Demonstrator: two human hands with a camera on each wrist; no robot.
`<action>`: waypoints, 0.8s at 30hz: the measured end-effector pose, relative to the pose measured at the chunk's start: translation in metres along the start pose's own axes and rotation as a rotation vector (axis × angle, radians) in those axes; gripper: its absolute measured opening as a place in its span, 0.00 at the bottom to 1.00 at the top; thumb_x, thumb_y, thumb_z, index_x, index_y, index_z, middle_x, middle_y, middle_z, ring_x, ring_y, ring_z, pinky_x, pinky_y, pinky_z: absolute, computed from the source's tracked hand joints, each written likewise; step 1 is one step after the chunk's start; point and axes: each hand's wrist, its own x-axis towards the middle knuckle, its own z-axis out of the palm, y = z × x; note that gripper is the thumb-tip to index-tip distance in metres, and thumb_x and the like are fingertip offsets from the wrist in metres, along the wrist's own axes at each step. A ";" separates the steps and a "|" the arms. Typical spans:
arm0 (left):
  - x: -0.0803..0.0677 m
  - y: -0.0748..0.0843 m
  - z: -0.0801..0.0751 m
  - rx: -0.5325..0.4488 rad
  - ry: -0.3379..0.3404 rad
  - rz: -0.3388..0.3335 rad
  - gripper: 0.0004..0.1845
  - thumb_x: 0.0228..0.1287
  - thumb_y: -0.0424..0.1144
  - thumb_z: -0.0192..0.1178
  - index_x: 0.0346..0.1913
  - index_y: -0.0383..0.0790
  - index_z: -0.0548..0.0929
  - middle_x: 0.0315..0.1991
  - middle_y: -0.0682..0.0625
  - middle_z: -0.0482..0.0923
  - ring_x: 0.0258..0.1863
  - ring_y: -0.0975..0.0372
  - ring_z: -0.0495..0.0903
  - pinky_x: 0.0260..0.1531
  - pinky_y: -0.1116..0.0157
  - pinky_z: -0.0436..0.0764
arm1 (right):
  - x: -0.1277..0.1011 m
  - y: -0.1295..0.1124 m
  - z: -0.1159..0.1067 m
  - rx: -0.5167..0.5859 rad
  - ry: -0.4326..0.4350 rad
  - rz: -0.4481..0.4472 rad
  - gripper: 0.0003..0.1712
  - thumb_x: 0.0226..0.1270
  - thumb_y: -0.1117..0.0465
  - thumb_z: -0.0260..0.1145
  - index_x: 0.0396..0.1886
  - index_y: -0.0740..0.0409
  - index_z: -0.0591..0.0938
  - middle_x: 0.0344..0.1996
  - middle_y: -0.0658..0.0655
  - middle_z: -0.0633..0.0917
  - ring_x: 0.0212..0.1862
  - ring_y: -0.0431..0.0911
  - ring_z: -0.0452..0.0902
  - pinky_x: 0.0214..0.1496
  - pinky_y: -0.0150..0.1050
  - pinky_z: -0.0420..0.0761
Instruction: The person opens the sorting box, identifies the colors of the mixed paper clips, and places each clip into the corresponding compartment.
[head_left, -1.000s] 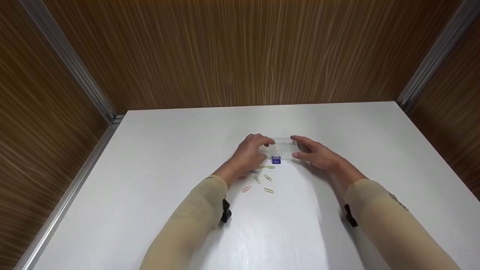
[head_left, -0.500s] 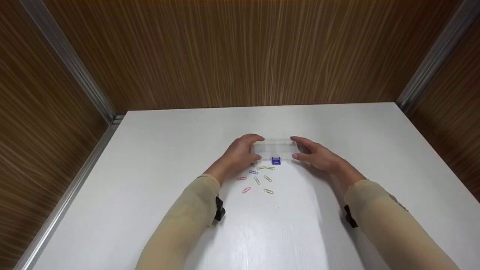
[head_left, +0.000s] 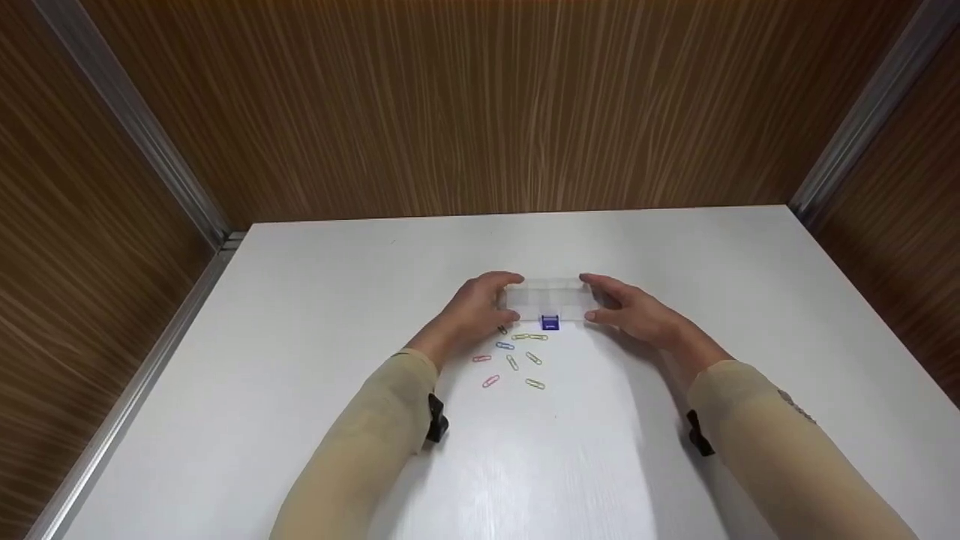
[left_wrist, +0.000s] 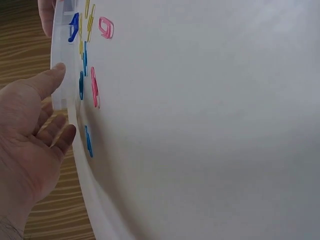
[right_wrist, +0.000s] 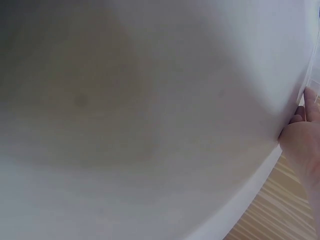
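Note:
A clear plastic box (head_left: pixel 553 300) with a blue latch (head_left: pixel 550 323) on its near side lies on the table between both hands. At its left end my left hand (head_left: pixel 472 307) holds it, thumb on the near side and fingers at the far side. My right hand (head_left: pixel 636 311) grips the right end in the same way. In the left wrist view the left thumb (left_wrist: pixel 52 80) presses the wall of the box. Only part of the right hand (right_wrist: pixel 302 145) appears in the right wrist view, at the edge.
Several paper clips lie just in front of the box: yellow ones (head_left: pixel 520 337), a blue one (head_left: pixel 505 346), a red one (head_left: pixel 481 358) and a pink one (head_left: pixel 490 381) among them. The white table (head_left: pixel 337 300) ends at a wood-grain panel (head_left: pixel 480 105) behind, with more panels at both sides.
My left hand has slid left from over the box's left part to its left end, uncovering more of the box and the clips. The right hand has stayed in place.

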 end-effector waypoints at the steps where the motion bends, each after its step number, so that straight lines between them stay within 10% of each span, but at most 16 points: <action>1: 0.000 0.000 0.000 -0.005 0.001 -0.002 0.34 0.70 0.36 0.71 0.77 0.54 0.74 0.78 0.53 0.67 0.76 0.59 0.66 0.76 0.60 0.63 | 0.000 0.000 0.000 0.002 0.001 0.000 0.43 0.78 0.54 0.69 0.86 0.43 0.62 0.86 0.55 0.51 0.86 0.53 0.38 0.84 0.56 0.40; 24: -0.001 -0.001 -0.004 -0.072 -0.027 -0.010 0.31 0.75 0.41 0.68 0.77 0.56 0.74 0.79 0.52 0.66 0.80 0.57 0.62 0.76 0.58 0.62 | 0.002 0.001 0.003 0.034 0.007 0.037 0.47 0.77 0.57 0.70 0.87 0.39 0.57 0.86 0.54 0.50 0.86 0.51 0.39 0.84 0.52 0.42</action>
